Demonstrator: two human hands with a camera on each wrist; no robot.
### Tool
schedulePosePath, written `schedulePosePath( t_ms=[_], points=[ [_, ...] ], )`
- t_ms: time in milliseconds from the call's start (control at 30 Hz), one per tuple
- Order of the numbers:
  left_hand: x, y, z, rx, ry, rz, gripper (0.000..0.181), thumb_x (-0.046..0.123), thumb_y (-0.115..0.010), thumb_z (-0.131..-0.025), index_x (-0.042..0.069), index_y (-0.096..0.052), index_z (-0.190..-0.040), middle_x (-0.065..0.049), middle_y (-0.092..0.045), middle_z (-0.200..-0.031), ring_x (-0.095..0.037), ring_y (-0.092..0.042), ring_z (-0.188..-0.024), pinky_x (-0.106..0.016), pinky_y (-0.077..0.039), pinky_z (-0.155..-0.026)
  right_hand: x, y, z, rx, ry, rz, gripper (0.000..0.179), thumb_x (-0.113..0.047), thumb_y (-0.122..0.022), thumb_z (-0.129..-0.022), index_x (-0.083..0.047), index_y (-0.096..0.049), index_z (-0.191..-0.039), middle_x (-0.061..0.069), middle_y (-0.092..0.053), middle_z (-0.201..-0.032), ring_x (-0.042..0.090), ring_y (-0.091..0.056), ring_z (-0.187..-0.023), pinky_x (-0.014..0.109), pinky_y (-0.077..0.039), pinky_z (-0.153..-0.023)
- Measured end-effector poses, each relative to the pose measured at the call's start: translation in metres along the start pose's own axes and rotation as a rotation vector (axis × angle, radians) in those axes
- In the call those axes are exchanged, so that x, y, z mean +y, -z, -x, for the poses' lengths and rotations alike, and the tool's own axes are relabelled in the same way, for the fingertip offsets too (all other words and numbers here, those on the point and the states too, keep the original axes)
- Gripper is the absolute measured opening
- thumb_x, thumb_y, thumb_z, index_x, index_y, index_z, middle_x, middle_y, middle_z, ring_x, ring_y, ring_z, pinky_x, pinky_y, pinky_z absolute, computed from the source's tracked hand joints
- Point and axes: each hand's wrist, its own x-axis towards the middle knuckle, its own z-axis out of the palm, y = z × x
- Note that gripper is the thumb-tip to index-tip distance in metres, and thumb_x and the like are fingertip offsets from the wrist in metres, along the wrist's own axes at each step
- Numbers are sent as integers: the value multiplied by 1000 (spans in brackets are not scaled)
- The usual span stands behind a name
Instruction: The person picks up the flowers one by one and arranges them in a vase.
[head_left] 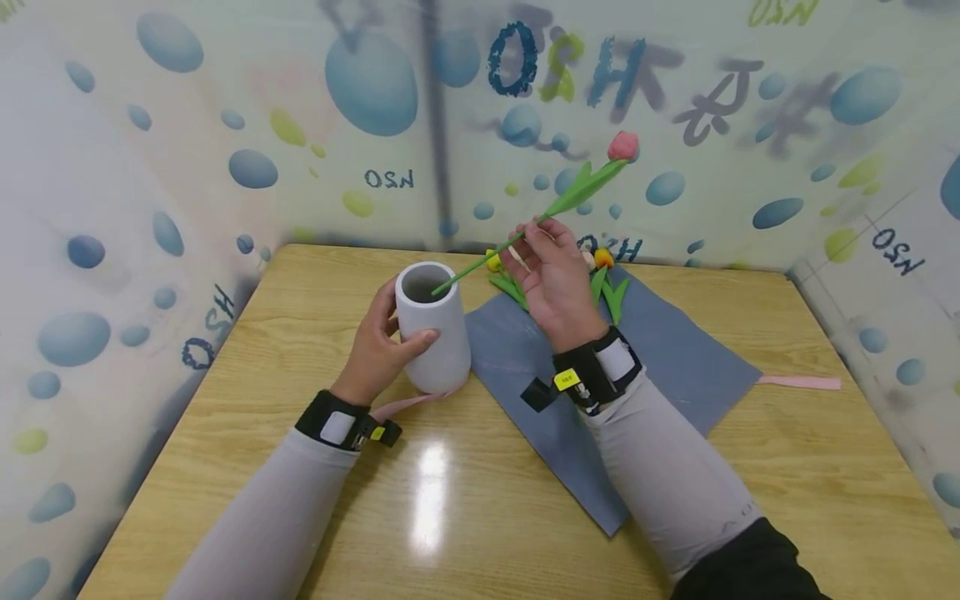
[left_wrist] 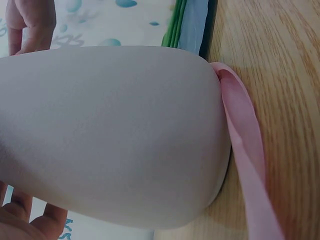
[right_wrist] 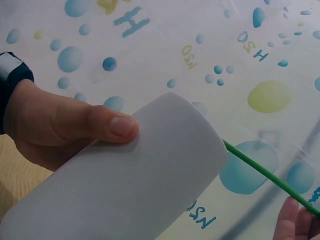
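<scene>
My left hand [head_left: 382, 346] grips a white vase [head_left: 438, 354] from its left side, thumb across the front. Between the thumb and fingers of my right hand [head_left: 558, 287] is the green stem of a pink tulip [head_left: 623, 147]. The stem slants down to the left, its lower end inside the vase mouth, and the bloom points up to the right. In the right wrist view the stem [right_wrist: 265, 172] passes behind the vase rim. A pink ribbon [left_wrist: 245, 135] lies at the vase's base in the left wrist view.
Grey-blue wrapping paper [head_left: 675, 358] lies on the wooden table [head_left: 810, 467] right of the vase. More flowers, including an orange-yellow bloom [head_left: 603, 258], lie at its far end, partly behind my right hand. A patterned wall sheet [head_left: 480, 167] stands behind the table.
</scene>
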Motion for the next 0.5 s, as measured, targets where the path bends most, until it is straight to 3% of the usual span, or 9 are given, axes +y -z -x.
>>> schedulePosePath(
  t_ms=[500],
  points=[
    [1, 1, 0, -4, 8, -8, 79, 11, -78, -89, 22, -39, -157, -4, -51, -150, -23, -50, -136, -63, -43, -111, 17, -14, 3, -67, 139, 190, 11, -6, -54, -106, -16, -56, -111, 1, -63, -100, 17, -63, -95, 31, -61, -82]
  ],
)
